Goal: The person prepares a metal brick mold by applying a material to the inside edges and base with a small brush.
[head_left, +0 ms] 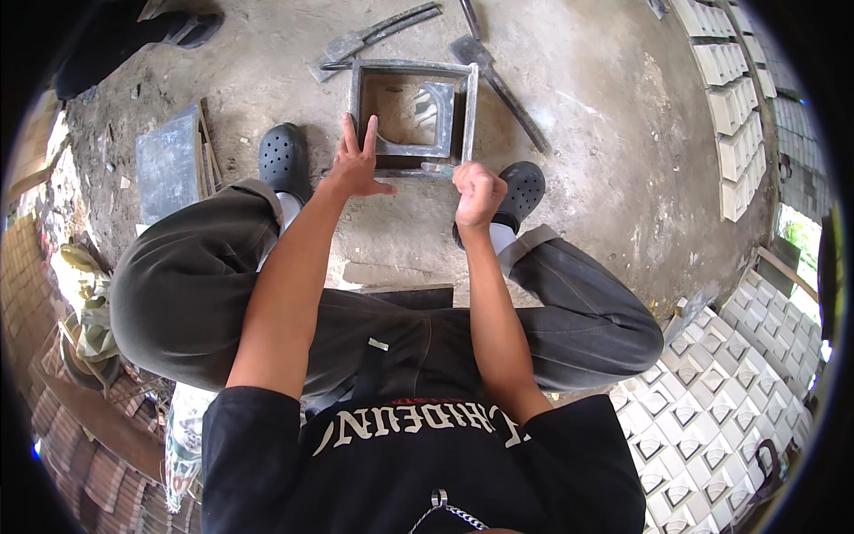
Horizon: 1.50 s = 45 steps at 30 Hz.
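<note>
A square metal frame [414, 66] is set on the floor [605, 160] between two dark clogs [284, 158]. The left hand [358, 169] is held spread at its near left corner, whether touching cannot be told, while a small tool [436, 168] is gripped in the closed right hand [479, 193] by the near right corner. A flat-ended metal bar [513, 98] is laid to the right.

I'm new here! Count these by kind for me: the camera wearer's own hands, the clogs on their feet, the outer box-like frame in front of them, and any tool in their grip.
Hands: 2, left hand and right hand
Clogs: 2, left clog and right clog
Box-like frame: 1
Small tool in the right hand: 1
Total: 6
</note>
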Motion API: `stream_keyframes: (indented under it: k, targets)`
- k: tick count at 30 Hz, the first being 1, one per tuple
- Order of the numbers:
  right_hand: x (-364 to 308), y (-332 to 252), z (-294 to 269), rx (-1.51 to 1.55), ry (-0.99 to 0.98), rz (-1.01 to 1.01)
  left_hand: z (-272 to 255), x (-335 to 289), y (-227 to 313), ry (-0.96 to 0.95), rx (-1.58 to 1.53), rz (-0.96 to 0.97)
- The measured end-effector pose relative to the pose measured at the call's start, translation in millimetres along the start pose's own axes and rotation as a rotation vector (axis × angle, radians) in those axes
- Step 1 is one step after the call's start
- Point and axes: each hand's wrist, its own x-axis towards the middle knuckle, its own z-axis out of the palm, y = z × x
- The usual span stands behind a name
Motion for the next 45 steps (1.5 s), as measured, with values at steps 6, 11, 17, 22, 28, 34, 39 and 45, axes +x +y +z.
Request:
stream_keyframes:
  k: [6,11,17,22,28,34,39,45]
  targets:
    - [-14,9,-1,-0.371,0.099,-0.051,4,-1,-2,-0.020,-0.026,0.009]
    - [11,0,3,-0.187,0.134,0.055,3,-5,-3,-0.099,-0.032,-0.037]
    - [7,28,-15,-0.272,0.115,0.059,-13,4,3,-0.131,-0.030,-0.062]
    - [3,20,-7,-0.369,0.180,0.025,-14,4,2,-0.166,-0.043,-0.027]
    - [3,28,-9,-0.410,0.204,-0.008,-5,3,-3,-0.180,-0.031,-0.045]
    - [14,8,6,-0.429,0.222,0.090,2,5,-9,-0.100,-0.033,-0.067]
    - [-1,5,1,-0.371,0.302,0.031,-3,3,3,-0.143,-0.038,-0.059]
    - [10,-5,18,-0.395,0.247,0.110,8,2,-17,-0.019,-0.077,-0.020]
